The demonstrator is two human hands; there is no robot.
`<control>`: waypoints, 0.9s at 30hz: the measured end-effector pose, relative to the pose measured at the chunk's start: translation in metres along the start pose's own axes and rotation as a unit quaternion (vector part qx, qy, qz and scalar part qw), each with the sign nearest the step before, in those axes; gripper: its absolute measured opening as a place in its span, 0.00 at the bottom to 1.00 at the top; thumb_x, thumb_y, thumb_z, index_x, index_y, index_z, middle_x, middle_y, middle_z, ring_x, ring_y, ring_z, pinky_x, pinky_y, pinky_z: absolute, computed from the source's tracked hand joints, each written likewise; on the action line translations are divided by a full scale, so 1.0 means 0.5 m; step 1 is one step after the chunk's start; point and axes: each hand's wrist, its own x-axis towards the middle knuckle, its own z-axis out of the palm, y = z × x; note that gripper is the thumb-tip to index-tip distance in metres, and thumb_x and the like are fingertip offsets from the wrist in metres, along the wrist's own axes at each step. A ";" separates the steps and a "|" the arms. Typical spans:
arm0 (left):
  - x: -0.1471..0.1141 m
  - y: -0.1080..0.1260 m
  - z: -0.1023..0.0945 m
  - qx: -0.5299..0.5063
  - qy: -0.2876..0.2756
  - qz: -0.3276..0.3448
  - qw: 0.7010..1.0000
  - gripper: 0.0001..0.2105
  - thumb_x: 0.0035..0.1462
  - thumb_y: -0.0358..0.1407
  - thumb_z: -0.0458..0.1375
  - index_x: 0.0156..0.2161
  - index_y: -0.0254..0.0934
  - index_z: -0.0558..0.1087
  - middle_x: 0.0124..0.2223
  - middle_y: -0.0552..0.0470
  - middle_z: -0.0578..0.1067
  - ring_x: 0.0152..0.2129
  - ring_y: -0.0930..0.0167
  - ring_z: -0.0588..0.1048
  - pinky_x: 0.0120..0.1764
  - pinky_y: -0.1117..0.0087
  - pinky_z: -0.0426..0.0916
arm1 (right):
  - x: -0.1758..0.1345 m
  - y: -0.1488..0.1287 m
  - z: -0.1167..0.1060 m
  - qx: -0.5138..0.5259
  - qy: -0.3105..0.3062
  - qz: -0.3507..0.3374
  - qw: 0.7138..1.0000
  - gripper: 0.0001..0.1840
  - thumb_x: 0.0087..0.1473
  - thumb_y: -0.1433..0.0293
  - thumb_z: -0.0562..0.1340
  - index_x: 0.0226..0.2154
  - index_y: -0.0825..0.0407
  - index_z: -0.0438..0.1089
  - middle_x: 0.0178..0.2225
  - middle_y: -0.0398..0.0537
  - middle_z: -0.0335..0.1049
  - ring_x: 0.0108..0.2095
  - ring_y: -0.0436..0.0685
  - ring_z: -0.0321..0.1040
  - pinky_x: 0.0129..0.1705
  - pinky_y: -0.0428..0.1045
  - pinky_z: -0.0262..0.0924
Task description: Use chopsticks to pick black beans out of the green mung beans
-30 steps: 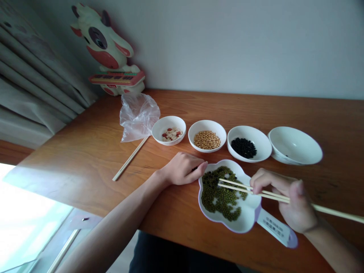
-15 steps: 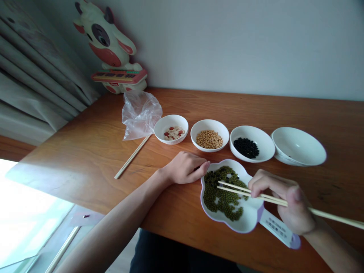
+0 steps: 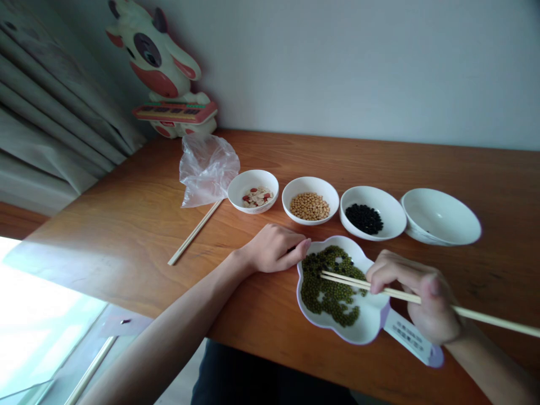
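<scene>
In the head view a white, flower-shaped plastic scoop (image 3: 373, 323) with a purple rim lies on the table. Green mung beans (image 3: 333, 306) cover its left part, with a few black beans among them. My right hand (image 3: 422, 292) is closed round a pair of wooden chopsticks (image 3: 358, 282). Their tips are close together over the beans, and I cannot tell whether a bean is between them. At the scoop's left rim, my left hand (image 3: 276, 248) is closed, its curled fingers partly hidden and the thumb at the edge.
Behind the scoop stand white bowls: one with peanut pieces (image 3: 258, 197), one with soybeans (image 3: 310, 206), one with black beans (image 3: 364, 219), and a rightmost bowl (image 3: 442, 216) with a dark speck. Loose chopsticks (image 3: 194, 233), a plastic bag (image 3: 206, 166) and a cow toy (image 3: 169, 84) are left.
The chopstick tips have closed toward each other over the beans. My left hand stays at the rim. The whole view has shifted slightly.
</scene>
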 end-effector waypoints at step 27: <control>0.000 0.003 -0.002 0.006 0.002 0.002 1.000 0.22 0.76 0.40 0.44 0.29 0.37 0.66 0.27 0.51 0.73 0.23 0.73 0.67 0.30 0.69 0.59 | -0.010 0.019 -0.009 0.005 0.012 0.054 0.998 0.46 0.65 0.37 0.35 0.32 0.45 0.77 0.29 0.49 0.72 0.31 0.62 0.67 0.35 0.58 0.61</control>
